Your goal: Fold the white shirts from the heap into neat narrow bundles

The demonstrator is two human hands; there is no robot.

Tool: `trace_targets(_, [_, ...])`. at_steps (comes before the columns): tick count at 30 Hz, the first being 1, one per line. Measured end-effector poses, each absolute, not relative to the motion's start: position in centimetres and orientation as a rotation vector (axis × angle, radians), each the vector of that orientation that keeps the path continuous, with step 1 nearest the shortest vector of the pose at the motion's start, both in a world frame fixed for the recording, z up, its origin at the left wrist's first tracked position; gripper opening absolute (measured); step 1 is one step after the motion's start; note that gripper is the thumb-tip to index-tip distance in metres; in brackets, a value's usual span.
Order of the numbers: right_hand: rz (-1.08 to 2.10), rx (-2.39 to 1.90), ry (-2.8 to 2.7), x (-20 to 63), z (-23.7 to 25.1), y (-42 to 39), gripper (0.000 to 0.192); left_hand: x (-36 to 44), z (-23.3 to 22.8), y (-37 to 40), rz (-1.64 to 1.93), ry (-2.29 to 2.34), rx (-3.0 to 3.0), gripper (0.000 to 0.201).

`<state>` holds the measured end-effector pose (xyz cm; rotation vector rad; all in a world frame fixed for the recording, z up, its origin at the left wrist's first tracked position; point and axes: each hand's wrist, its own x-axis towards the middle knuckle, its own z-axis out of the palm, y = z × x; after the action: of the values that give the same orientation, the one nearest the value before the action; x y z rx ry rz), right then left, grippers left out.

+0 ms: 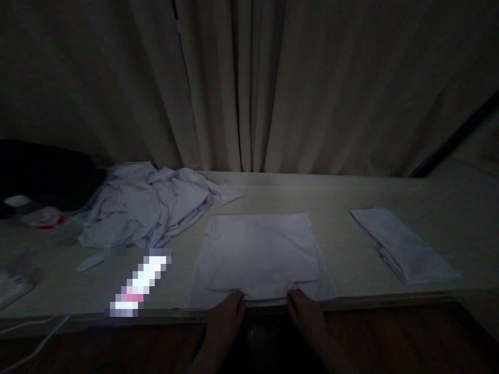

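Note:
A white cloth, folded into a broad flat piece, lies across the middle of the table with its near edge at the table's front. My left hand pinches that near edge left of centre, fingers closed. A short way to the right, my right hand grips the same edge, its fingertips partly hidden by the hand. Small creases run through the cloth beside both hands. On the right rests another folded white cloth, narrower and set at a slant. A crumpled heap of white cloth sits at the back left.
Left of the folded cloth, a pixelated bright object lies on the light table. A black item and a clear plastic wrapper with red marks are at the far left. White cables hang at the front. Curtains close off the back.

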<state>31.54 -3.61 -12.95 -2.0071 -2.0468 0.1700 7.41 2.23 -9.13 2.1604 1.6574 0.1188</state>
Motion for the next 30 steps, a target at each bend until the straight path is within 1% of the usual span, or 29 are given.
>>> trace_targets(5, [0.060,-2.038,-2.056,31.5,-13.2,-3.6,0.023,7.7,-9.3,2.0,0.119,1.699,2.229,0.031])
trace_targets(7, [0.040,-2.045,-2.030,31.6,-13.7,-3.4,0.024,7.7,-9.6,2.0,0.104,1.678,2.257,0.029])
trace_targets(9, [0.058,-2.058,-2.011,31.7,-13.4,-2.8,0.020,7.8,-9.4,2.5,0.106,1.667,2.260,0.027])
trace_targets(13, [0.105,-2.080,-1.887,31.3,-9.5,-0.1,0.007,8.8,-6.0,5.1,0.081,1.721,2.226,0.021])
trace_targets(14, [0.085,-2.062,-1.826,31.2,-8.3,0.6,0.007,9.0,-5.0,5.8,0.139,1.751,2.237,0.021])
trace_targets(15, [0.039,-2.024,-1.760,31.1,-7.3,1.2,0.008,9.2,-4.2,6.4,0.273,1.785,2.263,0.022])
trace_targets(17, [-0.037,-1.942,-1.714,30.9,-6.5,1.7,0.011,9.2,-3.7,6.9,0.508,1.795,2.320,0.024])
trace_targets(19, [-0.046,-1.910,-1.775,30.9,-7.5,1.2,0.012,8.7,-4.9,6.5,0.533,1.729,2.376,0.024])
trace_targets(21, [0.000,-1.944,-1.845,30.9,-9.5,0.2,0.012,8.2,-7.1,5.5,0.415,1.667,2.393,0.023])
trace_targets(24, [0.071,-2.031,-1.844,30.9,-11.9,-0.8,0.012,7.7,-9.9,4.2,0.340,1.692,2.338,0.026])
trace_targets(30, [0.144,-2.013,-1.909,31.3,-12.7,-1.4,0.018,7.2,-11.2,3.5,0.294,1.659,2.341,0.026])
